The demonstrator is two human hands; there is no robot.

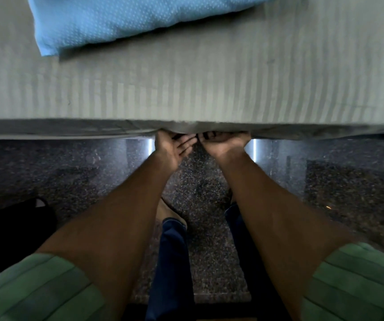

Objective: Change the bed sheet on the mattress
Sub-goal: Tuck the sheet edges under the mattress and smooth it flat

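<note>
— sheet question: where does the grey striped bed sheet (186, 89) sit, from the floor up?
— nearest, a speckled dark stone floor (209, 181). above it the left hand (172, 149) and right hand (223, 144) reach palm-up under the sheet's hanging edge at the near side of the mattress (47, 129). left fingers (186, 144) lie fairly straight; right fingertips are hidden, so i cannot tell their grip.
— risk?
— tucking only at the middle may bunch the edge or drag the cloth askew. farther back, a blue dotted pillow (116, 19) lies on it and could shift.
</note>
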